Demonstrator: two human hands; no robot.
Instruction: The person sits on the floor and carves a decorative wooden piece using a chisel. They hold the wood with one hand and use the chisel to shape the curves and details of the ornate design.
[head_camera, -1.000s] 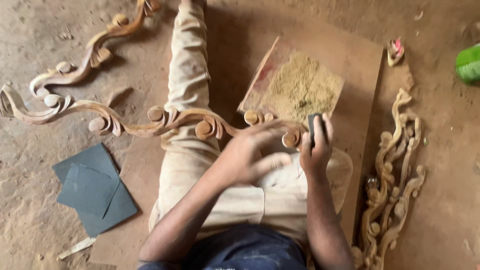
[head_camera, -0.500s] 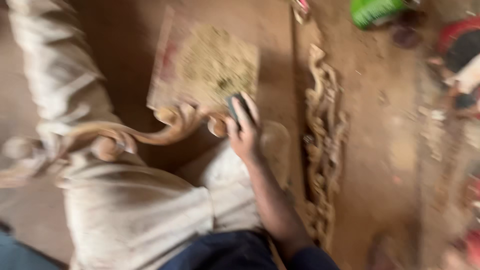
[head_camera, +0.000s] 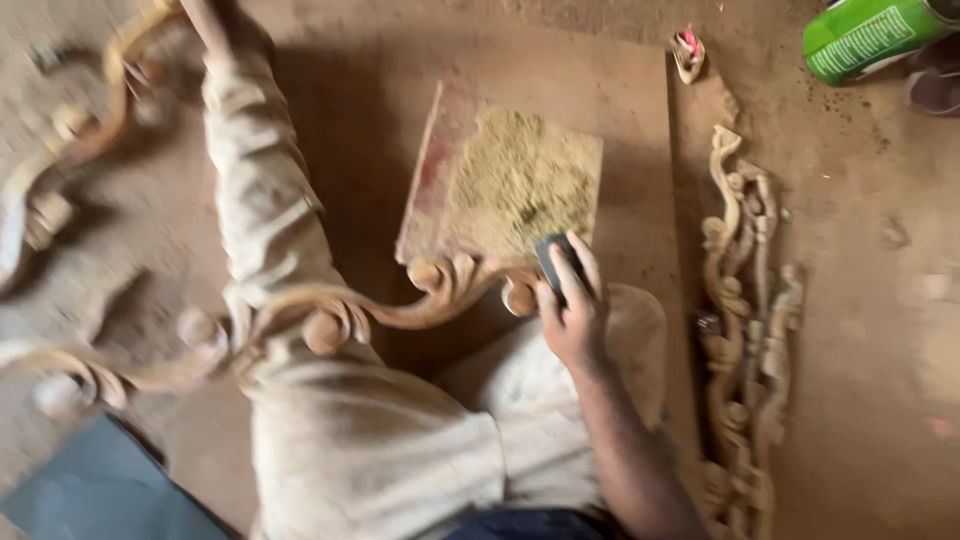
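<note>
— What is the right hand doing?

— It is closed around a small dark sanding block, fingers wrapped over the top, pressing it against the right end of a carved wooden scroll piece.

— And where does that carving sit?

— It lies across the person's lap, over the pale trouser leg that stretches away to the far left. Its curls run leftward from the hand, past the knee, and blur out toward the left edge, where I cannot follow the detail.

— The left hand?

— Not in view here, so I cannot tell its state.

— What lies just beyond the carving?

— A flat square board heaped with greenish-yellow sawdust, touching or nearly touching the far side of the scroll's end. It rests on a large brown sheet of wood spread over the floor.

— To the right?

— Another carved scroll piece lies lengthwise on the dusty floor, near the right forearm but apart from it. Further off, at the far edge of the sheet, there is a small crumpled wrapper, and in the far right corner a green can on its side.

— Anything near the person's left?

— A dark blue-grey sheet, likely sandpaper, lies at the near left corner.
</note>
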